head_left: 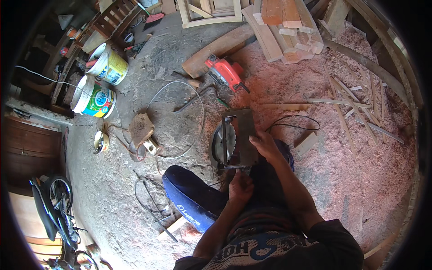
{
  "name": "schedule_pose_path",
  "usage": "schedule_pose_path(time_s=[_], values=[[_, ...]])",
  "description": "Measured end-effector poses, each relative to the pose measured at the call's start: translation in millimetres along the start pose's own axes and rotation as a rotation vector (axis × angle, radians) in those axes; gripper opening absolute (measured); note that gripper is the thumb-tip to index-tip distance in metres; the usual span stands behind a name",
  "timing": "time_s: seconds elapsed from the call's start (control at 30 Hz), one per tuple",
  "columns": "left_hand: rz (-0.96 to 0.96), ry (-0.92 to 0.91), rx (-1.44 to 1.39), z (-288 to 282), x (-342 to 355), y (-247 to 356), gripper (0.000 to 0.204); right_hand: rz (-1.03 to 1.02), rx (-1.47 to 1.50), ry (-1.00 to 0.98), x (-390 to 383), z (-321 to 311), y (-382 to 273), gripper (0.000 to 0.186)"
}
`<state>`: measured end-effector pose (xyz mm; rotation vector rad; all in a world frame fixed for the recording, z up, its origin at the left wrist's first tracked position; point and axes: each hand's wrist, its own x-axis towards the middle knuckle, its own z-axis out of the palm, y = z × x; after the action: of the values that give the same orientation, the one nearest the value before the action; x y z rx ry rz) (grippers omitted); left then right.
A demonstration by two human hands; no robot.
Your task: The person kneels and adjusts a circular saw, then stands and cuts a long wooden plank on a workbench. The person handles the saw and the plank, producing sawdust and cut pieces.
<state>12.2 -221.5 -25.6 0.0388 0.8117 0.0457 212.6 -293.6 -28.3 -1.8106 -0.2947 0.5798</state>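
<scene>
A circular saw (pixel 245 130) sits over my lap, turned so that its flat metal base plate faces up. Its toothed blade (pixel 229 143) shows through the slot and along the left side. My right hand (pixel 264 146) grips the right edge of the base plate, thumb on top and other fingers mostly hidden. Just below the saw's near edge, my left hand (pixel 240 185) is closed, its fingers bunched; whatever they hold is hidden. Beyond the saw, a red handheld power planer (pixel 226 74) lies on the floor.
Two paint buckets (pixel 92 100) stand at the left, near a wood block (pixel 141 128) and looped cable (pixel 202 128). Stacked boards (pixel 283 31) lie at the far right. Thin wood strips (pixel 355 105) lie on pinkish shavings (pixel 333 162). A motorcycle (pixel 56 216) is at the lower left.
</scene>
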Motion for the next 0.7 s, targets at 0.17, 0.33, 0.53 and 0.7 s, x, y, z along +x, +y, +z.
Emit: schedule_pose_path(time_s=[0.17,0.33,0.53,0.7], values=[[0.078,0.104,0.165,8,-4,0,0.029,-0.028,-0.033,0.038,2,3,7,0.039],[0.186,0.165,0.330,6,-3,1,0.027,-0.045,-0.006,0.038,-1,5,-1,0.039],[0.225,0.187,0.428,16,-8,1,0.024,-0.021,-0.019,0.033,1,2,6,0.039],[0.271,0.239,0.504,19,-7,1,0.027,-0.014,-0.003,0.031,-1,2,-5,0.039]])
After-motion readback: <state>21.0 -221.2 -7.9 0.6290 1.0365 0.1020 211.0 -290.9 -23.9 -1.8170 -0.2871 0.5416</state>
